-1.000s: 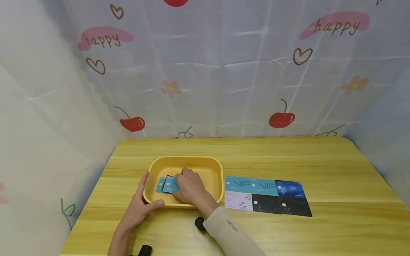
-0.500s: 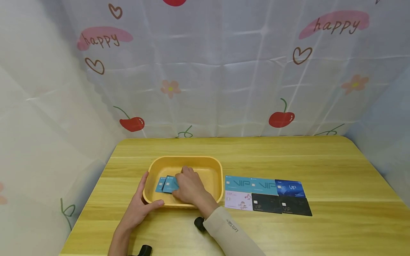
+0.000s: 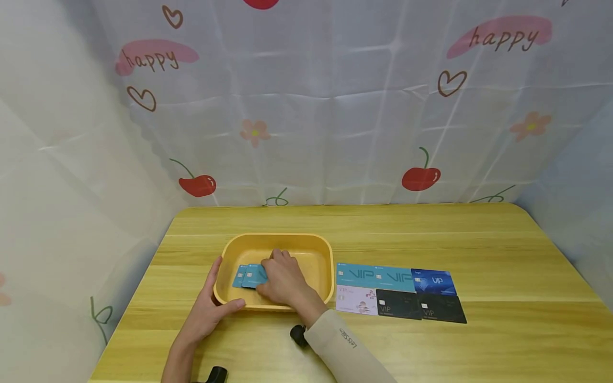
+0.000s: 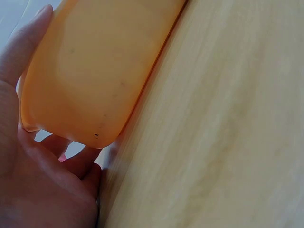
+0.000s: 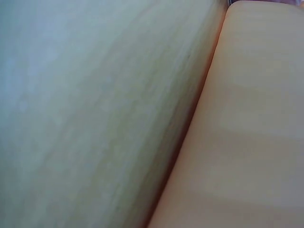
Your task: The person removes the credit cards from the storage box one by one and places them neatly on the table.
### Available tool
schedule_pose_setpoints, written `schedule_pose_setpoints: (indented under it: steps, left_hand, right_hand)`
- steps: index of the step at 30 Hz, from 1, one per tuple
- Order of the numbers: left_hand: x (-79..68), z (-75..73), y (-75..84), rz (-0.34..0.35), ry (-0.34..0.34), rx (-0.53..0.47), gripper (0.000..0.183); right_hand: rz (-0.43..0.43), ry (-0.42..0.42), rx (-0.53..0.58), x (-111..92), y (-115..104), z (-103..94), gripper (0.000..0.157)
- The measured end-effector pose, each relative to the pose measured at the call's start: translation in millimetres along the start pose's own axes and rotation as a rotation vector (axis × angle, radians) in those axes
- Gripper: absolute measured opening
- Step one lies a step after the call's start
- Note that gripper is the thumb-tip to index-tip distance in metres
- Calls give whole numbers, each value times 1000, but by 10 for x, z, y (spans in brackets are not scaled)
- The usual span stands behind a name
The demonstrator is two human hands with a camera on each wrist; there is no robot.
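Note:
A yellow plastic basin [image 3: 320, 246] stands on the wooden table, left of centre. My left hand [image 3: 205, 308] holds it at its left end, thumb at the near rim and fingers along the side. In the left wrist view the hand [image 4: 45, 175] wraps round the basin's corner [image 4: 95, 71]. Inside the basin, two light blue cards overlap: one card [image 3: 238, 277] lies at the left, partly under the other blue card [image 3: 254, 275]. My right hand [image 3: 284, 279] reaches in from the near side, its bent fingers gripping the upper card's right end and hiding it.
To the basin's right, several cards lie in two rows: light blue VIP cards [image 3: 356, 275], a dark blue card [image 3: 435, 282], a pink card [image 3: 355, 300] and black cards [image 3: 399, 305]. A patterned curtain [image 3: 325, 133] hangs behind the table. The right wrist view shows the basin's outer wall [image 5: 247, 123].
The upper blue card has shifted slightly left over the card below it, and a dark edge beside it is now covered. The left hand and the basin stay put.

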State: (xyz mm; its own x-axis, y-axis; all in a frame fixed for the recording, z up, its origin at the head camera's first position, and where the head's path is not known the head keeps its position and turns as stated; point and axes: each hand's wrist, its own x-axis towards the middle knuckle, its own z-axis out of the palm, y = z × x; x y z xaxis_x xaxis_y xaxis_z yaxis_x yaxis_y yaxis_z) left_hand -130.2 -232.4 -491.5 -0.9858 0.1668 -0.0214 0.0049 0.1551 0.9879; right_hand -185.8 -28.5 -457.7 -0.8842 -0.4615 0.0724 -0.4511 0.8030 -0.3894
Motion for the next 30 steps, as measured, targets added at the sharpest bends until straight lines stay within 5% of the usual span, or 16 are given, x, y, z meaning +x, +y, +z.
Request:
schedule_pose_setpoints:
  steps: [30]
  left_hand:
    - [5, -3, 2, -5, -11, 0, 105]
  right_hand:
    - [-90, 38, 167, -41, 20, -67, 50]
